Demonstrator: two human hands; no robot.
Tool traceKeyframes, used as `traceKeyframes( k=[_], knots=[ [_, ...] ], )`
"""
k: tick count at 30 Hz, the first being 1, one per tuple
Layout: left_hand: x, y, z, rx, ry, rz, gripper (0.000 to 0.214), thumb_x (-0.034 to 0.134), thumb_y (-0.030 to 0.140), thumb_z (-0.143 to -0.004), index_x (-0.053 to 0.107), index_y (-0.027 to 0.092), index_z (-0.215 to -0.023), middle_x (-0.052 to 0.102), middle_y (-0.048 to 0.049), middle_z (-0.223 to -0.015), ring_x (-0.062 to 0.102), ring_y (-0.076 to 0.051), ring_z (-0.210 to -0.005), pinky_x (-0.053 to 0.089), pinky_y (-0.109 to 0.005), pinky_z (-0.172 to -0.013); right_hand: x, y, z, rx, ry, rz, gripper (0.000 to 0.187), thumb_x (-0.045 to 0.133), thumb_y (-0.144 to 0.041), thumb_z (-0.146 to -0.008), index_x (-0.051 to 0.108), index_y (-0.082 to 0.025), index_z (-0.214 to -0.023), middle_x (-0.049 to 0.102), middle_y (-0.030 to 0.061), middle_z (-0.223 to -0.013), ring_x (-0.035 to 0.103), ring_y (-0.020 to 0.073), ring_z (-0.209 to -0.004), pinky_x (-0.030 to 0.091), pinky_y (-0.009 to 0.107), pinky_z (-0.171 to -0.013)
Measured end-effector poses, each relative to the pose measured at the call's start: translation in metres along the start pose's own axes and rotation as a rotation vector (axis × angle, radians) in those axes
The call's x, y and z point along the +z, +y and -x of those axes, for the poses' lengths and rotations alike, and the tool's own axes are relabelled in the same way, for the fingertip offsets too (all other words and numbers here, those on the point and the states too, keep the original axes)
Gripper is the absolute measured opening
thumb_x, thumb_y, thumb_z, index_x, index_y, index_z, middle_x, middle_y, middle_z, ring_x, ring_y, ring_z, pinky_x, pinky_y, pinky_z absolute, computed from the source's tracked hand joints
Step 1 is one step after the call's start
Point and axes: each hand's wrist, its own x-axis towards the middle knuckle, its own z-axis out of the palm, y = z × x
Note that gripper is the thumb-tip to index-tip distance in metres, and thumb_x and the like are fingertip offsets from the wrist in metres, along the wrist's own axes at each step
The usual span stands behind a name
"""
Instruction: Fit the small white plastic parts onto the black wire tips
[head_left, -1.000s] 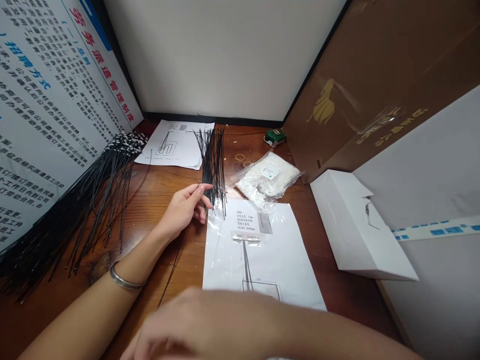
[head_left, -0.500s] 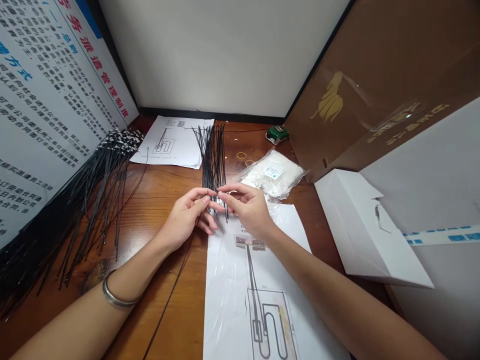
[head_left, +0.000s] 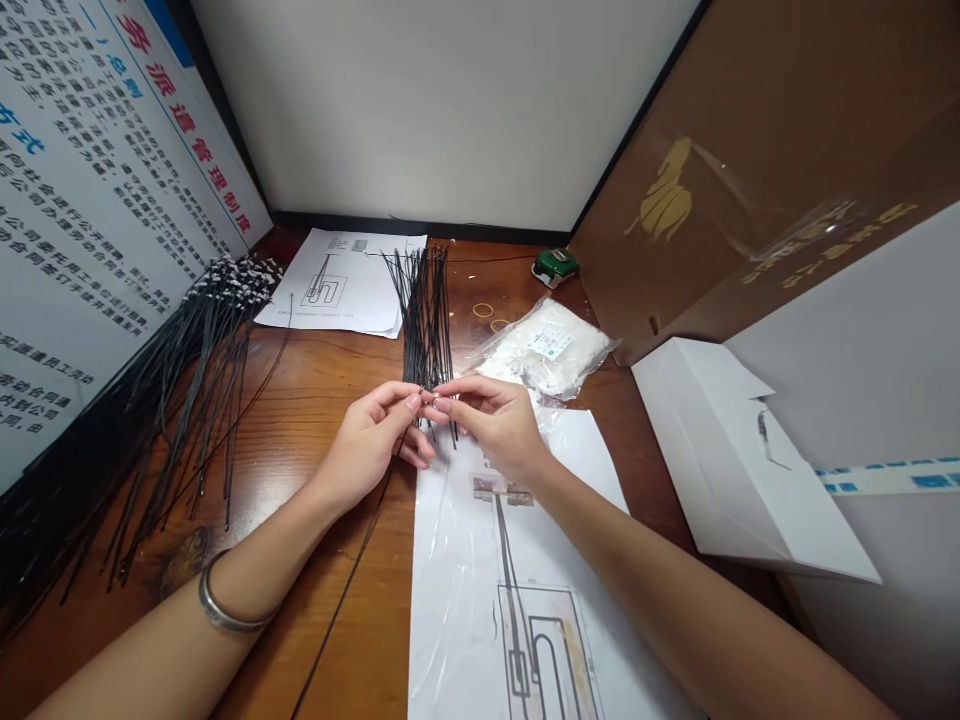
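Note:
In the middle of the view, my left hand is closed in a pinch on a thin black wire, whose length trails down to the bottom edge. My right hand meets it fingertip to fingertip, thumb and forefinger pressed together. Whatever the right fingers pinch is too small and too covered to name. Just behind the fingertips lies a bundle of black wires. Under the right forearm is a printed sheet with a line drawing, covered in clear plastic.
A clear bag of small white pieces lies beyond my right hand, with a green tape measure behind it. Many white-tipped black wires spread at left beside papers. A white box and brown cardboard stand at right.
The fingertips have shifted slightly and pressed closer together, with the right thumb and forefinger closing in. The view has moved a little; the objects on the table stay put.

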Motion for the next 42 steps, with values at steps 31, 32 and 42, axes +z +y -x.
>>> traceKeyframes(
  k=[31, 32, 42],
  knots=[
    [0.0014, -0.0008, 0.0037, 0.013, 0.027, -0.062, 0.027, 0.068, 0.037, -0.074, 0.057, 0.013, -0.080, 0.070, -0.0049, -0.070, 0.061, -0.012, -0.047, 0.051, -0.023, -0.048, -0.0030, 0.0027, -0.0023, -0.020, -0.001, 0.006, 0.012, 0.074, -0.031, -0.070, 0.072, -0.019, -0.072, 0.067, 0.0006, -0.067, 0.044, 0.0057, -0.045, 0.034, 0.022, -0.040],
    [0.0013, -0.0008, 0.0037, 0.013, 0.027, -0.063, 0.027, 0.068, 0.037, -0.075, 0.057, 0.013, -0.080, 0.070, -0.0048, -0.070, 0.061, -0.012, -0.047, 0.051, -0.023, -0.048, -0.0030, 0.0029, -0.0022, -0.018, -0.002, 0.006, 0.013, 0.074, -0.032, -0.070, 0.072, -0.019, -0.072, 0.067, 0.0006, -0.067, 0.044, 0.0056, -0.045, 0.034, 0.022, -0.039],
    [0.0018, 0.0001, 0.0059, 0.027, -0.002, -0.119, 0.023, 0.063, 0.036, -0.079, 0.059, 0.013, -0.081, 0.070, -0.0040, -0.071, 0.061, -0.010, -0.049, 0.050, -0.021, -0.049, -0.0016, 0.0006, -0.0003, 0.015, -0.022, -0.023, 0.013, 0.075, -0.029, -0.067, 0.071, -0.019, -0.073, 0.065, -0.0008, -0.064, 0.046, 0.0064, -0.046, 0.036, 0.022, -0.040]
  ],
)
